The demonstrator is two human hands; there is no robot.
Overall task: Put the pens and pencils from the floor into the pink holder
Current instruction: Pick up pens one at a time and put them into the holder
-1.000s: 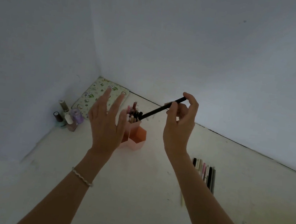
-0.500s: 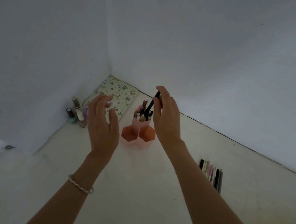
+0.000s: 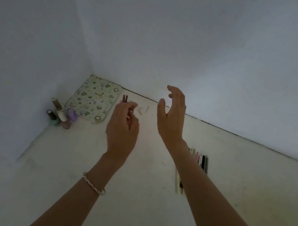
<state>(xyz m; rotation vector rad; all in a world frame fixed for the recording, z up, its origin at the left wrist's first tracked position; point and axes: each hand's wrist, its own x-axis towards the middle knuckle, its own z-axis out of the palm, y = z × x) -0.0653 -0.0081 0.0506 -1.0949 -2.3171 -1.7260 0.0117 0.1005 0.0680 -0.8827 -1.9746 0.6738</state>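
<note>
My left hand [image 3: 121, 128] is raised with its fingers curled, and it covers the pink holder, which is hidden behind it. Dark pen tips [image 3: 125, 98] stick up just above its fingers, and pale pen ends [image 3: 142, 110] show to their right. Something dark shows between the thumb and fingers; I cannot tell if the hand grips it. My right hand [image 3: 172, 119] is lifted to the right of there, fingers apart and holding nothing. A row of pens and pencils [image 3: 202, 160] lies on the floor behind my right forearm, with a few more [image 3: 177, 183] nearer me.
A green patterned pouch [image 3: 95, 100] lies in the corner where two white walls meet. Several nail polish bottles [image 3: 60, 114] stand along the left wall. The floor is pale, and a wall [image 3: 226, 66] runs close behind the holder.
The black pen has left my right hand, which has opened and drawn back to the right. My left hand has moved in front of the holder and curled its fingers.
</note>
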